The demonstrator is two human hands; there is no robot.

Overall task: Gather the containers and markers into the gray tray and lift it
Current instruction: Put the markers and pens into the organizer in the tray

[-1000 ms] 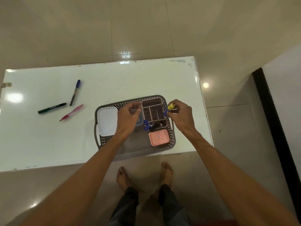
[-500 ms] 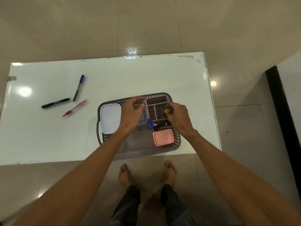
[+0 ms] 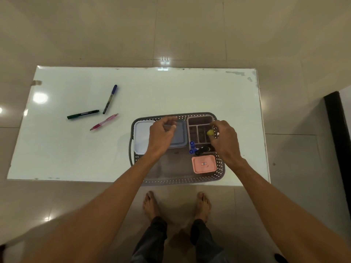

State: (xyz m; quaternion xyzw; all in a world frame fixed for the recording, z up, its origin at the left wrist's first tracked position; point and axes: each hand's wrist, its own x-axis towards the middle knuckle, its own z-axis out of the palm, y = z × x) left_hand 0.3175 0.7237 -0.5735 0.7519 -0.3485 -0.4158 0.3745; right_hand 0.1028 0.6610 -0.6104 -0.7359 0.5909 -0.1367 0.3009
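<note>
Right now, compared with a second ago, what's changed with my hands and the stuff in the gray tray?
The right hand carried the yellow-capped marker it pinches from the right rim of the gray perforated plastic tray leftward, over the right slot of the pinkish divided organizer. The left hand stays loosely curled above the blue-gray lidded container. The green marker, blue marker, pink pen and pink lidded box haven't moved.

Setting: indoor room, likely home. Evidence: glossy beige floor tiles (image 3: pixel 171 35) with ceiling-light reflections; plain white table (image 3: pixel 171 88), far-right corner chipped; bare feet (image 3: pixel 151 204) on tiles; white wall (image 3: pixel 346 95) with black skirting (image 3: pixel 335 139) at right.
</note>
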